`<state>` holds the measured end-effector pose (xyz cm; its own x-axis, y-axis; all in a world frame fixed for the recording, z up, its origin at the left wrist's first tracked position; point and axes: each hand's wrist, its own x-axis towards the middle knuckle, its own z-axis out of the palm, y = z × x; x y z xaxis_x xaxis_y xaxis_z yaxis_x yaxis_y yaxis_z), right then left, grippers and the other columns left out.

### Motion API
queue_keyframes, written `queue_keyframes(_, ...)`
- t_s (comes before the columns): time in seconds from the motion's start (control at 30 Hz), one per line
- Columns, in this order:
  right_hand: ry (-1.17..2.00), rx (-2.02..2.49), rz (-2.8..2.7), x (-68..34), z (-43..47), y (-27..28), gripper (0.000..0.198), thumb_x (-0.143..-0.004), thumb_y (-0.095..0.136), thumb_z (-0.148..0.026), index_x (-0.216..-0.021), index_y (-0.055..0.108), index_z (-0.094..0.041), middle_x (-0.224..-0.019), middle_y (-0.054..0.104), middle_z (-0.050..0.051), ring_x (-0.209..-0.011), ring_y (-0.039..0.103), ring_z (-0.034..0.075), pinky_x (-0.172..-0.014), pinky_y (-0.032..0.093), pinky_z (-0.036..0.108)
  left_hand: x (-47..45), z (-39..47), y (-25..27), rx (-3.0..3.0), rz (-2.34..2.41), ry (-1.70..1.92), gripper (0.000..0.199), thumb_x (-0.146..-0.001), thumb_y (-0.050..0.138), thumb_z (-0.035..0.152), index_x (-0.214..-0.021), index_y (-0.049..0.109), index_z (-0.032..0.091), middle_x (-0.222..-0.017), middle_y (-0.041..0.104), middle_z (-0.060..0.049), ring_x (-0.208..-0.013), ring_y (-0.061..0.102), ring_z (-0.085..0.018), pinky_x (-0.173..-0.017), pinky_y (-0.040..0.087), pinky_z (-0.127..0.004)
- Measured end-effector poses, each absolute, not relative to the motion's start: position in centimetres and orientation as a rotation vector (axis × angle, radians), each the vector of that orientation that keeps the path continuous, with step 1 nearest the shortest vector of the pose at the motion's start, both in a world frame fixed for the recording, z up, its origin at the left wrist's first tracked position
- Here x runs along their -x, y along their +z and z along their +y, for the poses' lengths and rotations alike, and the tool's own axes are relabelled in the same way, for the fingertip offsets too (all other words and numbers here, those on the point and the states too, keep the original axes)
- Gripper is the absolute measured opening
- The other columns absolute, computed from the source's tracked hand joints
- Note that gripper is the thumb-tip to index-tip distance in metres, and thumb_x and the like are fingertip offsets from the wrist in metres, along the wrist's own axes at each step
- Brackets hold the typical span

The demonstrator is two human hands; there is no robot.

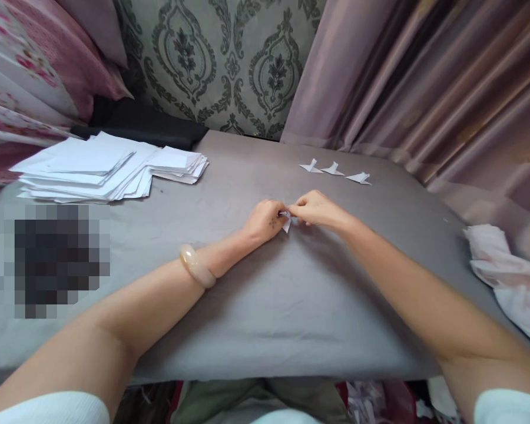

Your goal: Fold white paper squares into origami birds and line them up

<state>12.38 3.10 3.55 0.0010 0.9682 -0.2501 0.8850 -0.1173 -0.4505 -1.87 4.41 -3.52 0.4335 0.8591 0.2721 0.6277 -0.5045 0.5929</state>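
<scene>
Between my two hands, over the middle of the grey-covered table (pixel 256 330), is a small folded piece of white paper (pixel 287 224). My left hand (pixel 267 218) is closed on it, with a pale bangle (pixel 197 267) on that wrist. My right hand (pixel 315 209) pinches the paper's right side with thumb and finger. The fingers cover most of the paper, so its full shape is hidden. Farther back to the right stand three small folded paper figures (pixel 333 169) in a row, looking like birds.
Stacked white paper sheets (pixel 88 168) lie at the left back, beside a smaller paper stack (pixel 179 162). Behind them is a black item (pixel 145 121). Crumpled whitish cloth or plastic (pixel 503 265) rests at the right edge. Curtains (pixel 401 76) hang along the right; a blurred-out patch covers the left.
</scene>
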Motion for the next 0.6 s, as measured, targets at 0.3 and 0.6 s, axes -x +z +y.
queue_keyframes(0.3,0.927,2.2,-1.928,-11.6,3.2,5.1,0.009,-0.07,0.063,-0.021,-0.064,0.062,-0.014,-0.064,0.062,0.005,-0.055,0.055,0.011,-0.049,0.042,0.02,1.9,4.3,-3.3,-2.269,1.249,0.765,0.019,-0.08,0.057,0.019,-0.088,0.074,0.017,-0.077,0.071,-0.007,-0.069,0.062,-0.017,-0.068,0.045,-0.026)
queue_keyframes(0.6,1.046,2.141,-1.777,-12.2,3.4,4.2,0.007,-0.068,0.062,-0.014,-0.061,0.062,-0.014,-0.058,0.06,0.003,-0.058,0.056,0.01,-0.047,0.041,0.017,2.0,4.3,-3.2,-2.241,1.238,0.775,0.017,-0.08,0.059,0.02,-0.085,0.074,0.017,-0.069,0.069,-0.004,-0.06,0.057,-0.013,-0.061,0.041,-0.022)
